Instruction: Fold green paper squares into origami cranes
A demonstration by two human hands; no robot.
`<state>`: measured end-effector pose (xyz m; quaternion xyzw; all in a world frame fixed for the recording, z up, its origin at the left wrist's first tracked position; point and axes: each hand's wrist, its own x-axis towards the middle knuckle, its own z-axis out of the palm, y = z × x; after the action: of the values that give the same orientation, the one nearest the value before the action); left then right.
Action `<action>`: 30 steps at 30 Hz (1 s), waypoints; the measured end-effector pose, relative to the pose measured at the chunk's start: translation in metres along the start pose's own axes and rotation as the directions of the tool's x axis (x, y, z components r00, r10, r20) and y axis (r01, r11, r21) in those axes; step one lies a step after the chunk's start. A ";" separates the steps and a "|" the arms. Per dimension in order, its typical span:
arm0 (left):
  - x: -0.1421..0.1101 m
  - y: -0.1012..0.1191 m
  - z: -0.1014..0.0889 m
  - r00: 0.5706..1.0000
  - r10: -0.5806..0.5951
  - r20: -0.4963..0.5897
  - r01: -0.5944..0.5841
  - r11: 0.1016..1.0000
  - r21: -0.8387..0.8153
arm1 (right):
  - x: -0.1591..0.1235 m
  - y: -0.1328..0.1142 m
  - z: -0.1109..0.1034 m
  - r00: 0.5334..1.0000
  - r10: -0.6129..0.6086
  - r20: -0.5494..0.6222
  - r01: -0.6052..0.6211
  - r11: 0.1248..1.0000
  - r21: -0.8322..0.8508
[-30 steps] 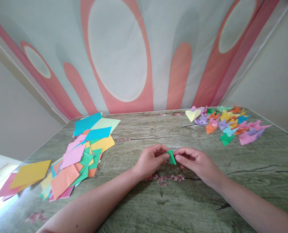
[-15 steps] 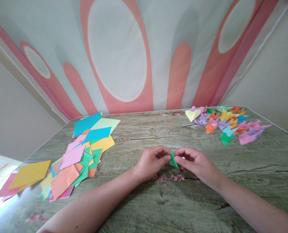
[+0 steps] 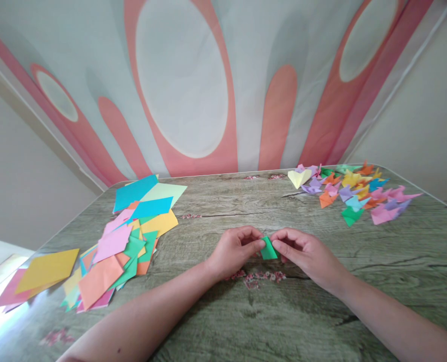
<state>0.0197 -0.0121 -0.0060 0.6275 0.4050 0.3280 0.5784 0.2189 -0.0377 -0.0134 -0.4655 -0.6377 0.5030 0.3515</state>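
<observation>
A small folded piece of green paper [image 3: 269,250] is pinched between both my hands just above the wood-grain table [image 3: 223,322], near its middle. My left hand [image 3: 235,250] grips its left edge with curled fingers and thumb. On the right edge, my right hand [image 3: 306,253] pinches it with thumb and forefinger. Both forearms reach in from the lower corners.
A loose heap of flat coloured paper squares [image 3: 128,241] lies on the table's left side, with a yellow sheet [image 3: 47,269] near the left edge. Several small folded paper figures [image 3: 353,193] are gathered at the far right. A patterned cloth [image 3: 185,85] hangs behind.
The green paper has turned slightly between my fingers and now shows a flatter face. Both hands stay in the same spot.
</observation>
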 end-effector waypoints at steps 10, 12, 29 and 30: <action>-0.006 -0.001 0.003 0.997 0.065 -0.036 -0.052 0.956 0.288 | -0.003 0.001 0.009 0.991 -0.083 -0.106 0.058 0.973 -0.221; -0.006 -0.002 0.003 0.998 0.048 -0.037 -0.034 0.952 0.304 | -0.002 0.001 0.011 0.989 -0.091 -0.116 0.061 0.970 -0.237; -0.007 0.007 0.004 0.998 0.048 0.028 -0.054 0.955 0.290 | -0.005 -0.002 0.016 0.933 -0.297 -0.205 0.208 0.906 -0.368; -0.007 0.007 0.004 0.997 0.067 0.037 -0.075 0.949 0.307 | -0.004 -0.001 0.016 0.941 -0.272 -0.201 0.189 0.915 -0.356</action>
<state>0.0205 -0.0202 0.0011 0.7285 0.4209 0.2731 0.4665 0.2058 -0.0468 -0.0159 -0.4976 -0.7154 0.2815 0.4017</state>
